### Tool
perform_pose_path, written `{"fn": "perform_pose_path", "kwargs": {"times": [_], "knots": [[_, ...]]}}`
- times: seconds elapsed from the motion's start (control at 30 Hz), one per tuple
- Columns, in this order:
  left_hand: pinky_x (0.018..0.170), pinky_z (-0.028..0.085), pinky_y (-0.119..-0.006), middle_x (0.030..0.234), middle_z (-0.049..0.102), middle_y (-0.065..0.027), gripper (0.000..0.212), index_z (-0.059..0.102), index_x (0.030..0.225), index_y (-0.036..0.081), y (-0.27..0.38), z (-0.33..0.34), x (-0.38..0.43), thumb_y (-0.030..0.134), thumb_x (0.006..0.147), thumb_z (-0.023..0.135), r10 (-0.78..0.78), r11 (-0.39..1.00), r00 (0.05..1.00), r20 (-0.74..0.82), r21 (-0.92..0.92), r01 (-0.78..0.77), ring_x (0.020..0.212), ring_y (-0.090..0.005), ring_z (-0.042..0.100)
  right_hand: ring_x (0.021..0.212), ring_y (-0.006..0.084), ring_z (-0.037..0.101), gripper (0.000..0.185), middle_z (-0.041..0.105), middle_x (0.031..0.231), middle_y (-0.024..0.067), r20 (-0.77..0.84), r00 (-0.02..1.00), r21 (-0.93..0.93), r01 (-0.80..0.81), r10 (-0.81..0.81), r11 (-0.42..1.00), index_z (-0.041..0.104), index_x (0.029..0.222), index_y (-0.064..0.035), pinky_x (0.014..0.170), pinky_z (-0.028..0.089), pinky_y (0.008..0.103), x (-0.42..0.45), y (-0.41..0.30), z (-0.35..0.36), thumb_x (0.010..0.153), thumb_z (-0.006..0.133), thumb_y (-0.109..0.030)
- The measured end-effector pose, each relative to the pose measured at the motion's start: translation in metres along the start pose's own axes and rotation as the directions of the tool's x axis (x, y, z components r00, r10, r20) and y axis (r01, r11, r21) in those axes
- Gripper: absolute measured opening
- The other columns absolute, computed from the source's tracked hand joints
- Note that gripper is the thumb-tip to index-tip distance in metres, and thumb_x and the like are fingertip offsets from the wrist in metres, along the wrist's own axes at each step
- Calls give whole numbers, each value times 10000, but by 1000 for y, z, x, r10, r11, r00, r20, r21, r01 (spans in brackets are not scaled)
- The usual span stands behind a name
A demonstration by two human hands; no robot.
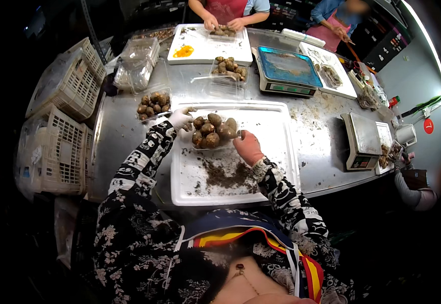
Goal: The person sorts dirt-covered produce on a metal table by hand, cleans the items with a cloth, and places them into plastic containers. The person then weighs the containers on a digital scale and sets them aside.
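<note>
A clear plastic tray heaped with brown taro corms (211,130) rests on a white foam board (273,152) strewn with dark soil. My left hand (183,118), in a pale glove, is at the tray's upper left corner with its fingers spread; whether it grips the rim is unclear. My right hand (248,147), in a pinkish-orange glove, is at the right edge of the tray, its fingers bent against the rim beside a corm. A second filled tray of corms (154,105) stands left of my left hand, and a third tray of corms (229,69) is beyond the board.
Empty clear lids (220,86) lie behind the board. Stacked clear containers (137,62) and plastic crates (64,152) are on the left. A blue-topped scale (289,68) is behind, another scale (364,136) at right. Co-workers' hands (223,25) handle corms across the table.
</note>
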State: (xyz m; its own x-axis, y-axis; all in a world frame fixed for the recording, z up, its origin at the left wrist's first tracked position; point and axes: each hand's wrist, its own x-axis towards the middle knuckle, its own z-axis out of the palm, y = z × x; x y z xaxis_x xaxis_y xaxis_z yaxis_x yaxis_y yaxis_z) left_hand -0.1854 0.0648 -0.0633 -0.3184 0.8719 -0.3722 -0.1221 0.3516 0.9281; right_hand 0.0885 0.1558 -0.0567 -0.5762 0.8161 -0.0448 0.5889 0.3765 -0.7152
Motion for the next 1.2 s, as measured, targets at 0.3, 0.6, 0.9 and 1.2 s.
{"fn": "perform_pose_path", "kwargs": {"times": [0.3,0.6,0.9,1.2], "knots": [[449,476,-226,766,598,-62,443,545,1223,8,84,93,7,-34,782,540,118,992,992,-40,-46,-120,521,-131,581,582,201,582,279,620,711,139,215,975,225,10,-60,974,614,949,29,584,472,335,46,14,-150,781,535,-179],[462,478,-245,735,650,-79,344,645,1106,34,175,176,172,-19,767,613,187,982,963,-193,27,-185,528,-116,583,493,95,445,106,474,605,3,173,978,343,47,-113,938,541,720,-17,443,369,260,185,64,-266,782,539,-103],[779,512,-301,987,689,-98,358,668,1097,109,198,198,298,165,753,589,274,920,902,-334,365,-144,891,-201,655,480,144,500,110,507,613,38,168,986,355,-44,-17,934,557,732,-11,453,424,274,284,108,-277,776,564,-111],[497,495,-262,817,676,-77,385,610,1164,38,168,185,337,127,792,656,519,722,824,-225,632,-283,638,-143,636,567,162,584,278,615,778,77,285,957,364,-166,61,916,620,931,3,509,496,288,304,143,-281,829,622,-256]]}}
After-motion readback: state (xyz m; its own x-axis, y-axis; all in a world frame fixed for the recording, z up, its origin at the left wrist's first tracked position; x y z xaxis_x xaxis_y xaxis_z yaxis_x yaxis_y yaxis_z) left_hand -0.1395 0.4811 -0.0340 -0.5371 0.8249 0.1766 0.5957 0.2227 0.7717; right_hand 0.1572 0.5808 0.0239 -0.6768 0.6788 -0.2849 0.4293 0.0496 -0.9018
